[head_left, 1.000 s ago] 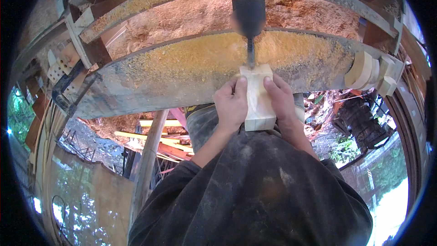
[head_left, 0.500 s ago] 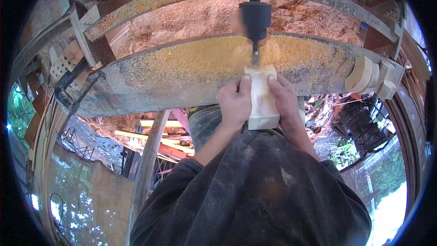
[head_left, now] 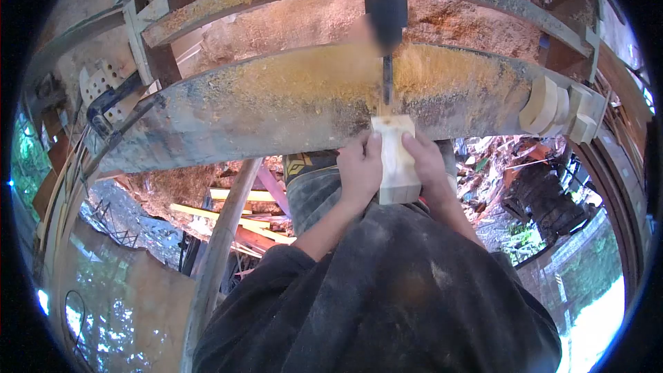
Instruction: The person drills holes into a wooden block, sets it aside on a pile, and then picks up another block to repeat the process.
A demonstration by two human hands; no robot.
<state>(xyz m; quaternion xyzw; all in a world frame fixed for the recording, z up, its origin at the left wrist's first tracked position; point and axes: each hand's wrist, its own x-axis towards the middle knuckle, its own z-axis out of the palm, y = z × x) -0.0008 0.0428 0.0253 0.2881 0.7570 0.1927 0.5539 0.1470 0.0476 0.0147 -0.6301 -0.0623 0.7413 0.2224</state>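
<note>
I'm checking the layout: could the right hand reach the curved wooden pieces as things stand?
Probably yes: nothing visible stands between the right hand and the curved wooden pieces, though it would first release the wooden block.

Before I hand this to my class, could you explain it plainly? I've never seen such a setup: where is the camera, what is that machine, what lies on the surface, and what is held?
The camera is worn on the person's head and looks forward and down. No robot here: the person's bare left hand and right hand grip a pale wooden block from either side. Beyond it, a black chuck holds a narrow bit, so this looks like a drilling machine; whether the bit touches the block is unclear. Behind the block is a long work surface scattered with yellowish dust, probably sawdust. Near its right end are curved pale wood pieces.
</note>
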